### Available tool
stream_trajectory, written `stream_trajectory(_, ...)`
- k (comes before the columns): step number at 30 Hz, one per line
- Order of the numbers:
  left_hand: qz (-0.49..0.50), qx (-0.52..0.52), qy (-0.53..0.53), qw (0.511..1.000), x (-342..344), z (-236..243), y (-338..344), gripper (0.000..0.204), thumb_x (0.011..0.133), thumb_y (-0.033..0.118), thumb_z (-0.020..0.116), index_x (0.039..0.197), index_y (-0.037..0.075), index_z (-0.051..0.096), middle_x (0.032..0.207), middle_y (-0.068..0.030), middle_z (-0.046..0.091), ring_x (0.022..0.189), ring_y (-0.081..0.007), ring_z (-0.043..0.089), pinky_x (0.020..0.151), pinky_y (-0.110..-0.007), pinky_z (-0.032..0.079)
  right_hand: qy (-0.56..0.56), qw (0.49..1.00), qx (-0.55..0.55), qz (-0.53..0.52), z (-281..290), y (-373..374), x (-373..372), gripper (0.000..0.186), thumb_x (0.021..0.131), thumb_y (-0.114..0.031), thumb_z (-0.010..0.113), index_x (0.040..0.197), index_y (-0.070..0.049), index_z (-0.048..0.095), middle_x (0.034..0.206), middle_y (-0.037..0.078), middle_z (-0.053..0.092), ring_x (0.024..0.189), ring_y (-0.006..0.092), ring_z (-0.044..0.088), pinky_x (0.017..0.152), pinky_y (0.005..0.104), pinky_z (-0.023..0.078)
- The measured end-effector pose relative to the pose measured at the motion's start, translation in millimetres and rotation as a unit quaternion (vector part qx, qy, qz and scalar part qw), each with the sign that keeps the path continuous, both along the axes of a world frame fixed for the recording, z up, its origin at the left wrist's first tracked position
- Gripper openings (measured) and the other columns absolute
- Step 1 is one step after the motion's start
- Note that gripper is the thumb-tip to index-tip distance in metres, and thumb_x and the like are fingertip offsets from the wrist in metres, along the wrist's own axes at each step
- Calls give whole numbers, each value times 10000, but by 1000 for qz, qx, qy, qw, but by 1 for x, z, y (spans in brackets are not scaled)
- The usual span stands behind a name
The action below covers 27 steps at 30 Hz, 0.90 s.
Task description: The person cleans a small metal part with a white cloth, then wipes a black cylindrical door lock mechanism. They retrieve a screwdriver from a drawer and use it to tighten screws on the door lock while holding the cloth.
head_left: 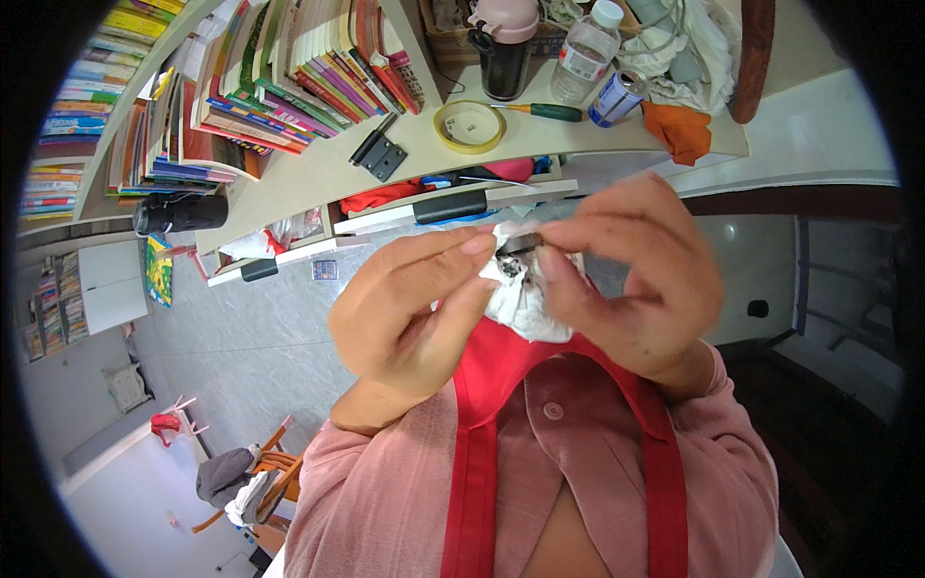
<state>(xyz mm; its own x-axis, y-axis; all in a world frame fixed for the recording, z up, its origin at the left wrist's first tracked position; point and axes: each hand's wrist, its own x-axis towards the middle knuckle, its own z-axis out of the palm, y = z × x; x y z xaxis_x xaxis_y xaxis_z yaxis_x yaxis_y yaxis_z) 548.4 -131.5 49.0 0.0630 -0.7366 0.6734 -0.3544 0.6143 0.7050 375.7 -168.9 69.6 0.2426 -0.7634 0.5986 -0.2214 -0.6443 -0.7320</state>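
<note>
In front of my chest, both hands are raised and close together over a crumpled white cloth [528,310] with dark smudges on it. My left hand [409,313] is closed, its thumb and fingers pinching the cloth's left edge. My right hand [641,279] is closed too, thumb and forefinger pinching the right end of a small dark piece [520,245], which looks like metal. This piece lies between the fingertips of both hands, against the upper part of the cloth. Its exact kind is hidden by the fingers.
Beyond my hands, a desk [318,178] carries a black hinge [378,156], a tape roll [469,127], a screwdriver [554,113], a tumbler [503,53], a plastic bottle [584,60], a can [618,97] and an orange cloth [679,132]. An open drawer [506,200] juts out below. Books [318,77] fill the left.
</note>
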Motion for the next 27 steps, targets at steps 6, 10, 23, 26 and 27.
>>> stream_trajectory(6, -93, 114, 265, 953, -9, -8, 3, 197, 777, -54, 655, 958, -40, 579, 975, -156, 641, 893, -184, 623, 797, -277, 490, -192, 904, 339, 176, -9, -9, -5, 136, 777, -11, 663, 894, 49, 630, 815, 33, 623, 723, 66, 563, 632, 209, 441)
stream_trajectory(10, -153, 198, 381, 890, -7, -14, 0, 177, 837, -46, 581, 1005, -29, 531, 1001, -133, 633, 891, -151, 623, 789, -262, 490, -257, 840, 439, 190, -7, -8, -2, 146, 780, -35, 685, 894, 42, 635, 830, 39, 626, 744, 73, 568, 685, 213, 454)
stream_trajectory(23, -226, 243, 513, 791, -14, -20, -7, 195, 824, -34, 601, 999, -20, 515, 977, -144, 637, 862, -190, 646, 749, -292, 530, -93, 971, 190, 116, -1, -5, -2, 177, 648, 45, 689, 805, 32, 608, 814, 105, 572, 760, 154, 532, 675, 254, 405)
stream_trajectory(26, -236, 240, 511, 791, -14, -21, -7, 198, 827, -16, 611, 1000, -16, 513, 974, -146, 633, 865, -198, 644, 756, -295, 529, -90, 973, 179, 112, -2, -6, -1, 174, 642, 43, 692, 795, 31, 610, 798, 103, 576, 750, 156, 533, 667, 253, 406)
stream_trajectory(27, -228, 234, 487, 810, -13, -24, -7, 204, 826, -7, 619, 1000, -14, 513, 972, -147, 632, 867, -200, 643, 758, -297, 527, -85, 974, 177, 114, -3, -6, -1, 174, 641, 44, 693, 794, 31, 611, 793, 103, 577, 746, 157, 533, 662, 252, 407)
